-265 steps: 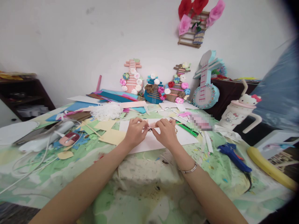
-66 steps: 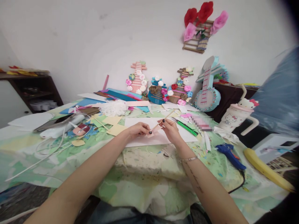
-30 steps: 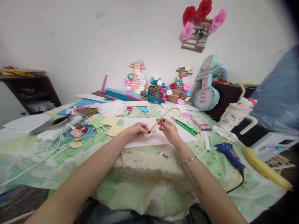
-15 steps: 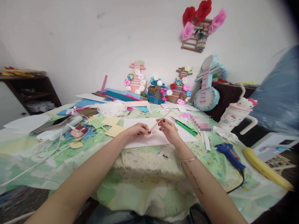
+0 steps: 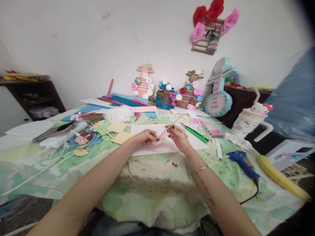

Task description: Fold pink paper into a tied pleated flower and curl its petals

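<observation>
Both hands are up over the middle of the table. The left hand [image 5: 145, 137] has its fingertips pinched together on a small pink craft piece [image 5: 157, 141], held just above the white paper sheet [image 5: 194, 141]. The right hand [image 5: 178, 135] is right beside it, thumb and fingers clamped on a thin wooden stick [image 5: 172, 125]. The stick slants up and away to the far right, and its near end meets the pink piece between the two hands. Whether the piece is wrapped around the stick or only touching it, I cannot tell; it's too small. A slim silver bracelet [image 5: 199, 169] sits on the right wrist.

Just right of the right hand, a green utility knife [image 5: 197, 134] lies partly on the white sheet. Nearer and further right, a blue glue gun [image 5: 242, 160] rests on the green patterned tablecloth [image 5: 152, 196], and a long yellow curved object [image 5: 280, 178] lies at the right edge. A white cartoon-cat cup with a pink lid [image 5: 248, 123] stands to the far right. On the left there's a tangle of white thread [image 5: 118, 114], yellow card scraps [image 5: 120, 137] and loose white cables [image 5: 49, 160]. Along the far wall stands a row of flower-decorated paper guitars [image 5: 167, 95].
</observation>
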`<act>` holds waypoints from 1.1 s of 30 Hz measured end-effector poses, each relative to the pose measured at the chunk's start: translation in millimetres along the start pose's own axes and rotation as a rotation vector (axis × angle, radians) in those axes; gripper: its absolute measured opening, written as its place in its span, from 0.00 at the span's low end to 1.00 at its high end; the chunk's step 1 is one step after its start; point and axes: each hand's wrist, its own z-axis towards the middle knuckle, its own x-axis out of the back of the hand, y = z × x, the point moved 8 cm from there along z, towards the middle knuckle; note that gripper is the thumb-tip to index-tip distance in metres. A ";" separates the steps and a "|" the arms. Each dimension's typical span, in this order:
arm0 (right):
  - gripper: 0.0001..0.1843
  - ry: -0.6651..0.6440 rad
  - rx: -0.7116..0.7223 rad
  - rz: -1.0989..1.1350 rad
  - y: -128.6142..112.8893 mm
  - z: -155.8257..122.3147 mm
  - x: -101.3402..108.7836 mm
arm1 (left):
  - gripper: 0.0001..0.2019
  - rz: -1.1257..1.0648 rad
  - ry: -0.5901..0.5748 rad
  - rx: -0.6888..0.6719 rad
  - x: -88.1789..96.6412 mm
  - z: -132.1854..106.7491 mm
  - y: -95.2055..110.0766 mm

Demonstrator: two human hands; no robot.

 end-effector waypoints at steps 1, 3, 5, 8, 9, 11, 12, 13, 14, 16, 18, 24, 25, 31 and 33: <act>0.15 0.000 0.001 0.002 -0.4 -0.2 -0.2 | 0.10 0.001 0.001 0.000 0.2 0.1 -0.3; 0.15 0.000 0.000 -0.004 -0.7 -0.6 -0.4 | 0.10 0.004 0.001 0.001 0.7 0.6 -1.1; 0.15 0.000 0.001 -0.013 -0.7 -0.8 -0.2 | 0.10 0.008 0.002 0.002 1.2 1.3 -1.7; 0.15 -0.004 0.012 -0.013 -0.7 -0.8 0.5 | 0.10 0.012 0.004 -0.003 1.6 2.0 -2.0; 0.14 0.001 0.021 -0.012 -1.1 -0.7 1.4 | 0.10 0.013 0.005 -0.005 1.7 2.1 -1.9; 0.14 0.023 0.044 -0.015 -2.3 -0.4 3.8 | 0.10 0.015 0.001 -0.005 1.3 1.8 -1.8; 0.13 0.036 0.054 -0.019 -2.9 -0.3 5.0 | 0.10 0.016 -0.003 -0.004 1.0 1.7 -1.9; 0.13 0.045 0.061 -0.024 -3.4 -0.2 5.8 | 0.10 0.017 -0.008 -0.001 0.6 1.5 -2.1; 0.12 0.053 0.066 -0.029 -3.8 -0.1 6.2 | 0.10 0.018 -0.014 0.002 0.2 1.4 -2.4; 0.10 0.065 0.076 -0.030 -4.9 -0.1 6.3 | 0.10 0.023 -0.027 0.008 -0.4 1.6 -3.4; 0.08 0.076 0.082 -0.024 -6.1 -0.2 6.3 | 0.11 0.027 -0.036 0.008 -0.7 2.1 -4.2; 0.06 0.118 0.113 0.000 -8.8 -0.5 11.5 | 0.12 0.055 -0.055 0.006 -1.1 3.2 -5.4; 0.06 0.126 0.115 0.002 -8.7 -0.4 12.8 | 0.12 0.060 -0.057 0.004 -1.3 3.1 -5.1; 0.07 0.157 0.125 0.095 -8.2 0.8 18.1 | 0.13 0.071 -0.067 -0.001 -3.3 1.0 -2.3; 0.07 0.185 0.129 0.148 -8.4 1.5 22.2 | 0.13 0.067 -0.068 0.003 -4.1 -0.1 -1.2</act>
